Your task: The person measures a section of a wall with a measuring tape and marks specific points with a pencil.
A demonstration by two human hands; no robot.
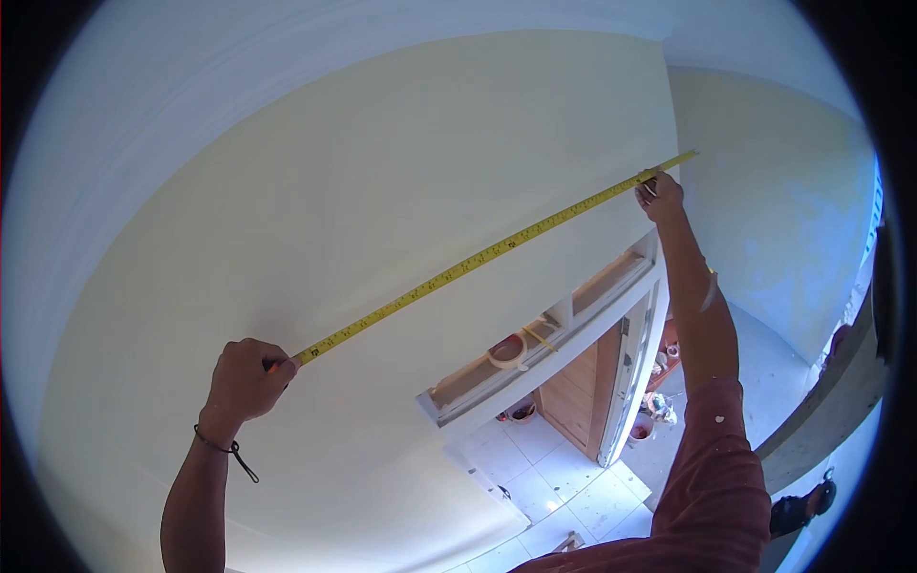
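A yellow tape measure (487, 254) stretches diagonally across the pale wall (401, 181), rising from lower left to upper right. My left hand (250, 375) is closed around its lower end, where a bit of orange and black shows between the fingers; most of what lies inside that fist is hidden. Near the upper end, my right hand (660, 196) pinches the blade close to the wall corner. The blade's tip sticks out past those fingers. Something small and whitish shows at the right fingers, too small to name.
Below the blade, a roll of tape (507, 352) rests in the opening above the door frame (564, 329). A wooden door (580, 396) stands ajar beneath. A bucket (641, 429) and several items sit on the floor beyond. A dark beam-like edge (826, 396) curves at right.
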